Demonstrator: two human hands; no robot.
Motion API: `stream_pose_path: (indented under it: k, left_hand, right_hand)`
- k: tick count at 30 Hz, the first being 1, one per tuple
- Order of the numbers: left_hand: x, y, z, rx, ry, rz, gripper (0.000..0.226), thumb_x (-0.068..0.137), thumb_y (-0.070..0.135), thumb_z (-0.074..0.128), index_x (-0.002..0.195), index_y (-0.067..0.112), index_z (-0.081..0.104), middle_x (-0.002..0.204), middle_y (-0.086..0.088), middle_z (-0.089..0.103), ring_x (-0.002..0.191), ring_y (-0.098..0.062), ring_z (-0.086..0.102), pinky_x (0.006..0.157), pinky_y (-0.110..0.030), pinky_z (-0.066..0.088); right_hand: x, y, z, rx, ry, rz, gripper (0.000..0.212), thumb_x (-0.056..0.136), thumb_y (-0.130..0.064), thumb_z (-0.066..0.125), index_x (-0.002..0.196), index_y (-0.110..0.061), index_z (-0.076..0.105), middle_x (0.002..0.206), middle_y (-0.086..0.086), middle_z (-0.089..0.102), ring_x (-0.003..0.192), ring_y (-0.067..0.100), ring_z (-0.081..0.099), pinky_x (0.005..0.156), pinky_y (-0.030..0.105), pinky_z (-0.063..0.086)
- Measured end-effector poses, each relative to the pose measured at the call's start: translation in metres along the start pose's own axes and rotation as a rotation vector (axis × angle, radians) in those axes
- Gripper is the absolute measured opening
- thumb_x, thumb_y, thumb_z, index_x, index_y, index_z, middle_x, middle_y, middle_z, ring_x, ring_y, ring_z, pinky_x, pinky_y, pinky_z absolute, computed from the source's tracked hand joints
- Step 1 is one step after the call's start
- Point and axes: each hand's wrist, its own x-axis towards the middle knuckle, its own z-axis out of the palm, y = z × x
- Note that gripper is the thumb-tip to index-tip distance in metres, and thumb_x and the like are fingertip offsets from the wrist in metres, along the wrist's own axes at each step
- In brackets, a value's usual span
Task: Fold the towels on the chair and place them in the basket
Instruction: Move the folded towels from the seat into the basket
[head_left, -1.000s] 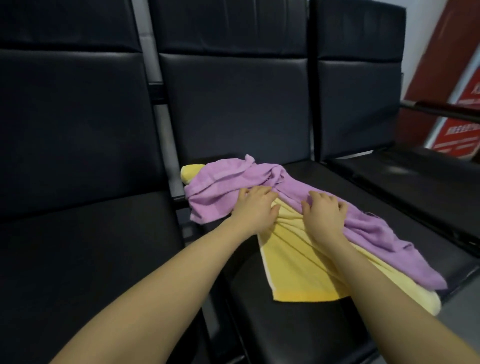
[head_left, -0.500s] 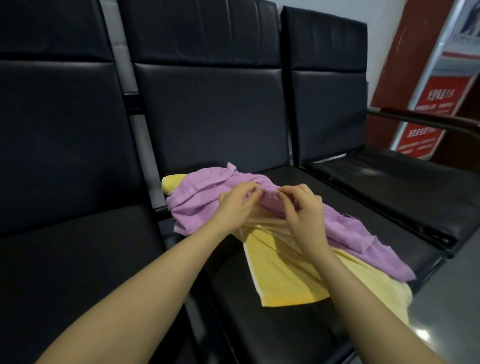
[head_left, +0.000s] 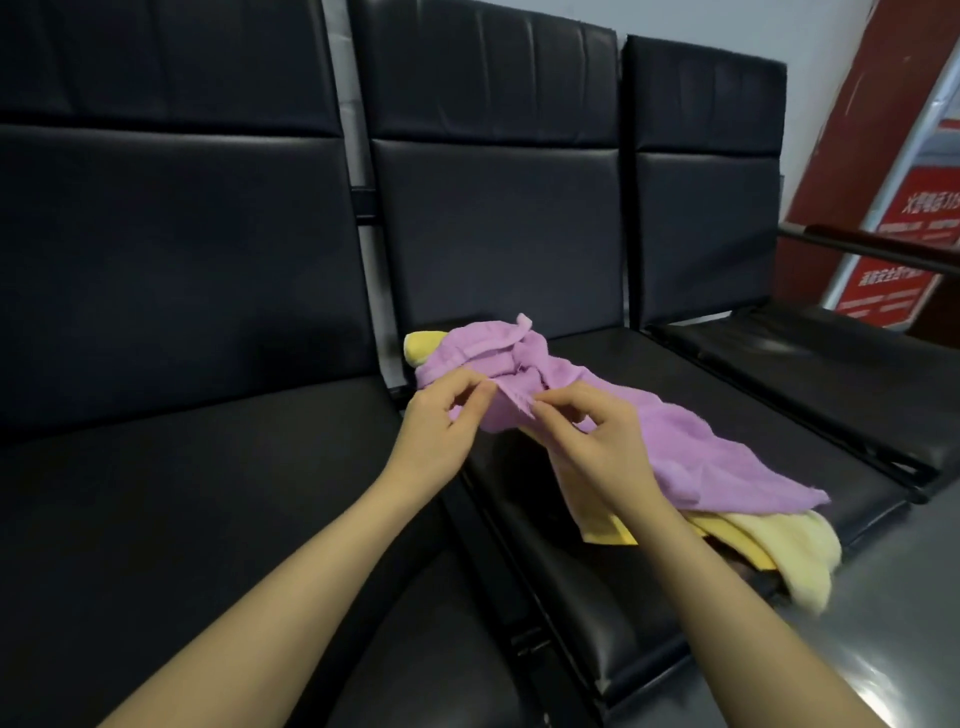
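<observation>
Early in the task, by the look of it. Purple towel (head_left: 597, 415) crumpled on the chair (head_left: 649, 374), atop the yellow towel (head_left: 769, 540). Left hand (head_left: 441, 421) and right hand (head_left: 597, 441) each pinching its near edge. Nothing folded yet; basket not in view.
</observation>
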Motion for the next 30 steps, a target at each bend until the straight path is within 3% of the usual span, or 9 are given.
stream_pose_path:
  k: [4,6,9,12,16,19,23,26,30]
  left_hand:
    - [-0.011,-0.018,-0.003,0.089,-0.011,-0.118,0.021,0.093,0.026,0.059,0.076,0.014,0.063,0.071,0.006,0.059,0.066,-0.005,0.052,0.066,-0.024,0.041]
    - [-0.007,-0.03,0.004,0.197,-0.041,-0.158,0.025,0.09,0.035,0.059,0.078,0.014,0.064,0.078,0.005,0.061,0.073,-0.012,0.058,0.072,-0.035,0.047]
    - [0.002,-0.041,0.022,0.389,-0.131,-0.183,0.02,0.089,0.04,0.058,0.091,0.021,0.065,0.093,0.004,0.063,0.088,-0.016,0.059,0.088,-0.042,0.047]
    - [0.011,-0.051,0.045,0.63,-0.187,-0.206,0.037,0.092,0.044,0.053,0.119,0.018,0.057,0.117,-0.002,0.059,0.11,-0.023,0.053,0.098,-0.04,0.038]
    - [0.017,-0.065,0.064,0.801,-0.18,-0.291,0.044,0.096,0.042,0.046,0.128,0.013,0.045,0.129,-0.011,0.053,0.119,-0.033,0.048,0.098,-0.041,0.033]
    - [0.018,-0.068,0.071,0.798,-0.106,-0.264,0.034,0.096,0.034,0.048,0.124,0.014,0.049,0.119,-0.011,0.062,0.11,-0.034,0.055,0.086,-0.038,0.039]
    - [0.02,-0.068,0.07,0.663,0.03,-0.188,0.027,0.095,0.025,0.053,0.119,0.015,0.061,0.115,-0.004,0.066,0.105,-0.028,0.058,0.082,-0.033,0.04]
    - [0.031,-0.058,0.065,0.53,0.101,-0.089,0.021,0.092,0.021,0.061,0.109,0.013,0.069,0.105,-0.004,0.068,0.096,-0.024,0.061,0.083,-0.035,0.046]
    - [0.057,-0.032,0.065,0.435,0.113,0.085,0.015,0.087,0.014,0.067,0.1,0.014,0.075,0.092,-0.004,0.07,0.082,-0.02,0.061,0.079,-0.037,0.049]
  right_hand:
    - [-0.002,0.019,0.001,-0.094,-0.025,0.107,0.012,0.092,-0.017,0.062,0.089,-0.012,0.073,0.084,0.001,0.07,0.079,0.015,0.061,0.072,0.032,0.049]
    - [0.002,0.038,-0.005,-0.178,-0.024,0.184,0.015,0.093,-0.02,0.059,0.094,-0.012,0.072,0.09,0.002,0.069,0.084,0.019,0.061,0.077,0.038,0.05]
    - [0.011,0.064,-0.013,-0.347,-0.051,0.277,0.017,0.094,-0.016,0.056,0.099,-0.013,0.071,0.1,0.005,0.067,0.087,0.02,0.061,0.082,0.041,0.05]
    - [0.024,0.086,-0.02,-0.519,-0.052,0.334,0.022,0.094,-0.016,0.053,0.106,-0.011,0.07,0.109,0.009,0.064,0.094,0.027,0.061,0.087,0.042,0.046]
    - [0.036,0.11,-0.026,-0.767,-0.094,0.392,0.029,0.096,-0.025,0.053,0.12,-0.013,0.065,0.12,0.009,0.063,0.114,0.031,0.052,0.098,0.037,0.028]
    - [0.035,0.127,-0.024,-0.759,-0.135,0.445,0.023,0.094,-0.03,0.054,0.108,-0.019,0.069,0.113,0.004,0.065,0.11,0.027,0.053,0.088,0.035,0.023]
    - [0.031,0.133,-0.022,-0.717,-0.052,0.418,0.02,0.094,-0.024,0.054,0.091,-0.02,0.073,0.1,-0.003,0.063,0.101,0.021,0.053,0.073,0.031,0.012]
    - [0.034,0.125,-0.026,-0.585,0.13,0.397,0.02,0.097,-0.02,0.049,0.09,-0.019,0.067,0.09,-0.009,0.058,0.095,0.017,0.052,0.076,0.026,0.012]
    - [0.042,0.102,-0.029,-0.465,0.294,0.391,0.017,0.101,-0.018,0.041,0.09,-0.02,0.054,0.071,-0.006,0.057,0.071,0.013,0.045,0.081,0.025,0.019]
